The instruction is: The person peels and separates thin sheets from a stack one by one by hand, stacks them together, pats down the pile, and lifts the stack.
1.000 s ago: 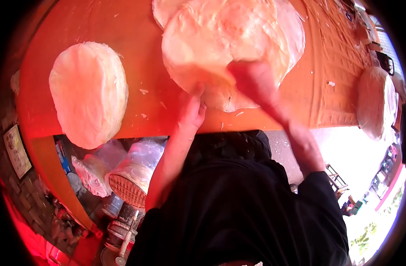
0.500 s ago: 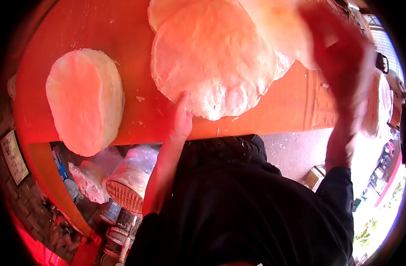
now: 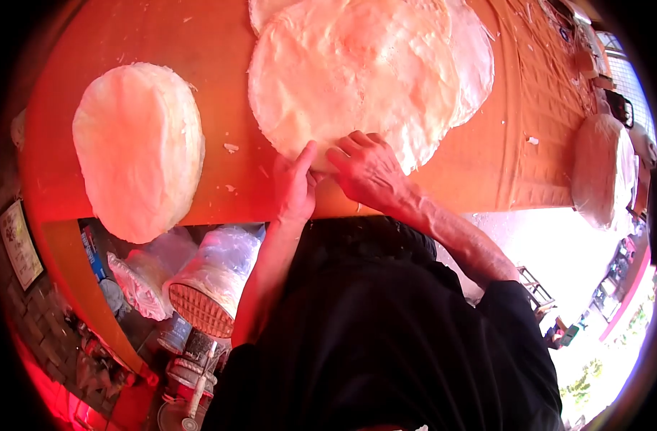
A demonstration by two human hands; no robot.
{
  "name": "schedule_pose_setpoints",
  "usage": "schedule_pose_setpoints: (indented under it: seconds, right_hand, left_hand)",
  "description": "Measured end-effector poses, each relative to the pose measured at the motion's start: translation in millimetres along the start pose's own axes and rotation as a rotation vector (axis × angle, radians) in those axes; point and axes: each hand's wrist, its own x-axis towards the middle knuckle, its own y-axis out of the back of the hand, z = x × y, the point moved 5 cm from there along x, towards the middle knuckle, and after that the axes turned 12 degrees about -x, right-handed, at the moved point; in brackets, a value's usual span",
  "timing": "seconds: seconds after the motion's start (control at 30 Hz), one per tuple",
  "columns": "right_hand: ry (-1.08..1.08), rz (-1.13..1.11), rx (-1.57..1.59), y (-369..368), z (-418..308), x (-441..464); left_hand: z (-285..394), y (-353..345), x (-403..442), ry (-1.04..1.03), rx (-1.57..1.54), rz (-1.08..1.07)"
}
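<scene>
Looking down through the head view, I have both hands at the near edge of a broad, pale, thin top sheet (image 3: 350, 79) on the orange tabletop (image 3: 224, 93). My left hand (image 3: 297, 185) is at the sheet's lower left edge, thumb pointing up and its tip at the rim; I cannot tell whether its fingers grip the layer. My right hand (image 3: 375, 171) is just beside it, palm down, with bent fingers touching the same edge; whether they pinch it or only press on it, I cannot tell.

The sheet is wrinkled and roughly round. A paler layer (image 3: 478, 65) shows from under its right side, and another part sticks out at the upper left.

To the left, well apart from my hands, a thick oval stack (image 3: 134, 151) of similar pale material is at the near edge of the tabletop. Another pale stack (image 3: 603, 169) is at the far right. Small pale scraps (image 3: 231, 148) are scattered between the left stack and the sheet. Below the tabletop, I see a woven base (image 3: 201, 309) with clear plastic (image 3: 231, 262) around the bundle above it.
</scene>
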Motion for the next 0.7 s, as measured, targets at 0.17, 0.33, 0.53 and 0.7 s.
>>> schedule_pose_setpoints:
  seconds: [0.17,0.33,0.53,0.7]
  right_hand:
    - [-0.009,0.115,-0.238,16.2,15.7,-32.0]
    - [-0.074,0.046,-0.311,58.6,98.7,27.9]
    - [-0.212,0.256,-0.495,240.1,68.0,83.2]
    - [0.008,0.455,-0.733,199.6,72.3,92.1]
  left_hand:
    - [3.4,-10.2,5.8,-0.051,-0.140,-0.065]
    - [25.4,-60.4,17.9,-0.043,-0.116,-0.347]
    - [52.8,-49.1,50.9,-0.115,0.237,0.006]
    - [61.3,-54.1,77.5,-0.137,0.223,0.075]
